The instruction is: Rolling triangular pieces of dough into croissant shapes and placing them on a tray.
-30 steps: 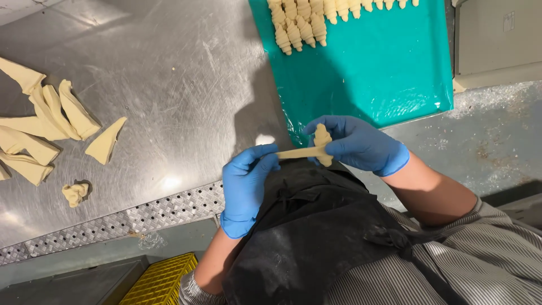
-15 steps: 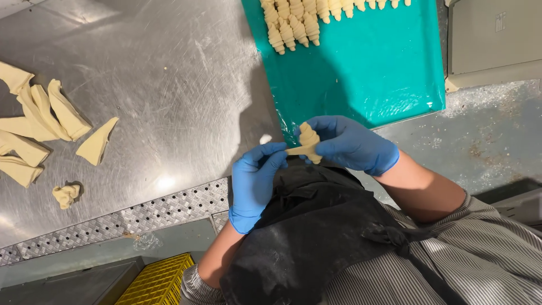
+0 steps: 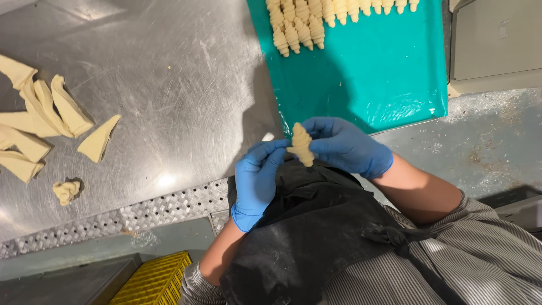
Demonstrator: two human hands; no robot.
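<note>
Dough strip now rolled [image 3: 301, 144]; both hands grip, near table edge [image 3: 169, 203]

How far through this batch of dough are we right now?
Done: a row of rolled dough pieces lies along the top of the teal tray. In hand: one rolled piece held between the left hand and right hand, both in blue gloves, over the near edge of the steel table. Left: a pile of flat dough triangles on the table's left side, plus a small dough scrap.
</note>
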